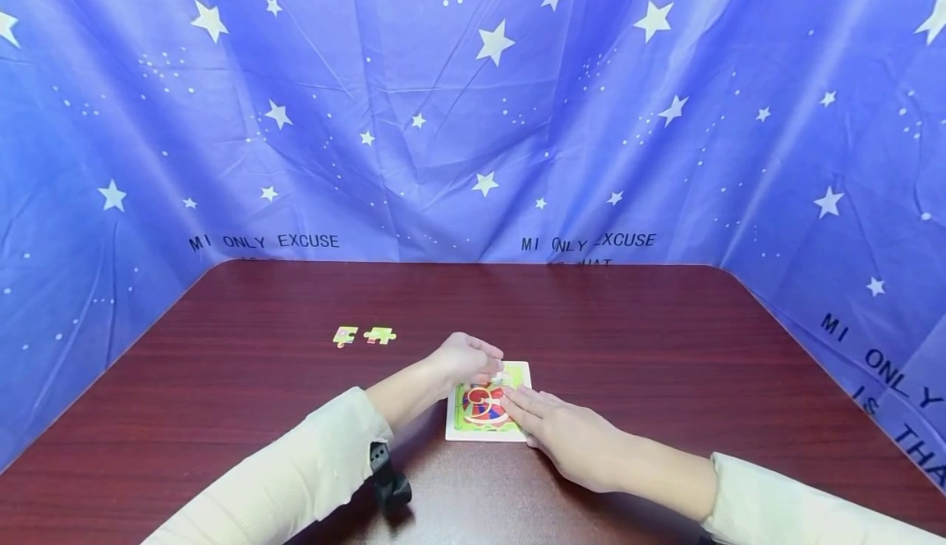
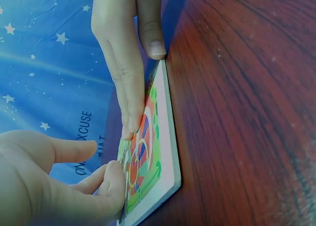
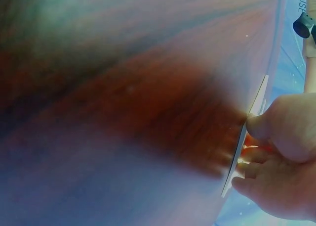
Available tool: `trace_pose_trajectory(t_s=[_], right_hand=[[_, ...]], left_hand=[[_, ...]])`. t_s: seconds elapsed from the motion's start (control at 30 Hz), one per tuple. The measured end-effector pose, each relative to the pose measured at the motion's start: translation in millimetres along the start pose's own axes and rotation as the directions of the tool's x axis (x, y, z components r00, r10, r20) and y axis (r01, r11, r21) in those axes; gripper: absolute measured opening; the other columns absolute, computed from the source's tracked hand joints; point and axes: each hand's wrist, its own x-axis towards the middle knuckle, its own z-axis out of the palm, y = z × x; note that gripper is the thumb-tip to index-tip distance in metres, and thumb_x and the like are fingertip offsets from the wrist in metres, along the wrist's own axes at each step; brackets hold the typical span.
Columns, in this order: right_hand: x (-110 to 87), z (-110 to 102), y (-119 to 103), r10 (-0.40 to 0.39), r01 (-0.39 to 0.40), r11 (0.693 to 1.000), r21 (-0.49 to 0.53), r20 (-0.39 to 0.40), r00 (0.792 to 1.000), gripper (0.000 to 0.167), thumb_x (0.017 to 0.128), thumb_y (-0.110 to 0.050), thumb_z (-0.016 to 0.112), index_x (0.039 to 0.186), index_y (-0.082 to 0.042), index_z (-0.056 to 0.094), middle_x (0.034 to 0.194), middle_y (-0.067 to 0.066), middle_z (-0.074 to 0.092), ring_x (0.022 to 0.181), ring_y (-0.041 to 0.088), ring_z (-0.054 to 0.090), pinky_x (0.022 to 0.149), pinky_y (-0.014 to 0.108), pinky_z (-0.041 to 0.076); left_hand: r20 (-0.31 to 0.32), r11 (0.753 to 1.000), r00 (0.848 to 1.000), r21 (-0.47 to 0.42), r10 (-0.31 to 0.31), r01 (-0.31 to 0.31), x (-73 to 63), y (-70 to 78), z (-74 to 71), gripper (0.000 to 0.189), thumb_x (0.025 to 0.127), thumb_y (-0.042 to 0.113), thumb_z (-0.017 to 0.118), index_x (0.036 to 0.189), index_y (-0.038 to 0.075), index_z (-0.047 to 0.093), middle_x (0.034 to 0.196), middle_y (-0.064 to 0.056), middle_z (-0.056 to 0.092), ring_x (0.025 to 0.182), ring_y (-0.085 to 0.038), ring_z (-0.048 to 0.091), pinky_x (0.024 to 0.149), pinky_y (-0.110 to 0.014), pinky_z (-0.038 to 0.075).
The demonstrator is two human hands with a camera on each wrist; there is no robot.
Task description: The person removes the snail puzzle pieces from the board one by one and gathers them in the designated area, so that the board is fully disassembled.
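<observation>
A small jigsaw board (image 1: 488,436) with a white border and a red, blue and green picture lies flat on the table. My left hand (image 1: 470,358) is over its far left part. In the left wrist view the fingertips (image 2: 116,179) touch the board, while the thumb stands apart from them with nothing visible between. My right hand (image 1: 565,430) comes from the right, its straight fingers resting on the picture. Its thumb (image 2: 157,47) is at the board's edge. Both hands cover parts of the picture. From the right wrist view the board (image 3: 242,142) appears nearly edge-on.
Two loose jigsaw pieces, one (image 1: 345,336) left of the other (image 1: 380,335), lie beyond the left forearm. The dark red wooden table (image 1: 628,323) ends at a blue star-printed curtain (image 1: 414,77). A black device (image 1: 389,479) is strapped to the left wrist.
</observation>
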Motion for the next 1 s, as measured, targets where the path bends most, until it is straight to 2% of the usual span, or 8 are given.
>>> trace_pose_trajectory(t_s=[0.1, 0.13, 0.23, 0.33, 0.43, 0.57, 0.83, 1.0], right_hand=[[-0.6, 0, -1, 0.003, -0.003, 1.000, -0.003, 0.002, 1.000, 0.050, 0.097, -0.017, 0.053, 0.145, -0.008, 0.043, 0.151, 0.010, 0.043, 0.135, 0.027, 0.048, 0.106, 0.042, 0.044], [-0.6, 1, -1, 0.001, -0.001, 1.000, -0.006, 0.003, 1.000, 0.050, 0.097, -0.017, 0.053, 0.144, -0.008, 0.043, 0.151, 0.010, 0.043, 0.135, 0.027, 0.048, 0.107, 0.041, 0.044], [-0.2, 1, -2, -0.017, 0.017, 1.000, -0.024, 0.001, 1.000, 0.049, 0.097, -0.018, 0.053, 0.144, -0.007, 0.043, 0.150, 0.010, 0.044, 0.135, 0.027, 0.048, 0.107, 0.041, 0.044], [0.6, 2, -2, -0.022, 0.022, 0.999, -0.037, -0.001, 1.000, 0.049, 0.097, -0.018, 0.053, 0.144, -0.007, 0.043, 0.150, 0.010, 0.045, 0.135, 0.027, 0.048, 0.107, 0.040, 0.044], [0.9, 2, -1, -0.014, 0.014, 0.999, -0.038, -0.001, 1.000, 0.049, 0.097, -0.018, 0.053, 0.144, -0.007, 0.043, 0.150, 0.010, 0.045, 0.135, 0.026, 0.048, 0.107, 0.040, 0.044], [0.2, 2, 0, -0.010, 0.010, 0.999, -0.039, -0.002, 1.000, 0.049, 0.097, -0.018, 0.054, 0.144, -0.007, 0.044, 0.150, 0.010, 0.045, 0.135, 0.026, 0.047, 0.107, 0.040, 0.044], [-1.7, 3, 0, -0.010, 0.010, 0.998, -0.057, 0.000, 1.000, 0.049, 0.096, -0.017, 0.054, 0.144, -0.008, 0.044, 0.150, 0.010, 0.044, 0.135, 0.025, 0.048, 0.107, 0.040, 0.044], [-2.4, 2, -1, -0.010, 0.010, 0.998, -0.059, -0.004, 1.000, 0.049, 0.096, -0.017, 0.054, 0.143, -0.007, 0.045, 0.150, 0.010, 0.045, 0.134, 0.026, 0.049, 0.106, 0.040, 0.045]], left_hand=[[-0.012, 1.000, 1.000, 0.009, 0.003, -0.003, 0.0, 0.4, 1.0, 0.027, 0.086, 0.004, 0.064, 0.112, -0.004, 0.066, 0.107, -0.015, 0.070, 0.084, -0.013, 0.064, 0.082, -0.027, 0.056], [-0.023, 1.000, 1.000, 0.026, 0.007, -0.006, -0.7, 0.4, 1.3, 0.027, 0.086, 0.004, 0.064, 0.111, -0.003, 0.066, 0.102, -0.014, 0.070, 0.078, -0.012, 0.062, 0.073, -0.024, 0.056], [-0.075, 0.994, 0.996, 0.101, 0.039, -0.031, -4.9, 1.3, 2.2, 0.025, 0.084, 0.005, 0.065, 0.109, -0.001, 0.068, 0.093, -0.010, 0.071, 0.066, -0.009, 0.056, 0.052, -0.019, 0.046], [-0.111, 0.981, 0.990, 0.182, 0.092, -0.071, -8.6, 2.7, 3.4, 0.024, 0.083, 0.006, 0.066, 0.106, 0.001, 0.069, 0.088, -0.009, 0.073, 0.059, -0.009, 0.049, 0.045, -0.017, 0.034], [-0.110, 0.970, 0.985, 0.219, 0.135, -0.108, -8.8, 3.3, 5.5, 0.021, 0.082, 0.005, 0.067, 0.102, 0.000, 0.070, 0.090, -0.011, 0.073, 0.063, -0.010, 0.053, 0.050, -0.017, 0.041], [-0.111, 0.965, 0.983, 0.232, 0.147, -0.118, -4.3, 2.2, 7.8, 0.018, 0.081, 0.005, 0.068, 0.098, 0.001, 0.072, 0.087, -0.009, 0.072, 0.066, -0.011, 0.057, 0.053, -0.018, 0.043], [-0.098, 0.979, 0.983, 0.147, 0.156, -0.141, 5.2, 1.1, 9.0, 0.018, 0.077, -0.002, 0.070, 0.095, -0.001, 0.073, 0.076, -0.009, 0.072, 0.063, -0.008, 0.064, 0.058, -0.020, 0.053], [-0.086, 0.983, 0.987, 0.133, 0.135, -0.123, 9.3, -0.9, 8.0, 0.014, 0.077, 0.000, 0.074, 0.090, 0.000, 0.074, 0.076, -0.010, 0.074, 0.061, -0.008, 0.066, 0.058, -0.019, 0.053]])
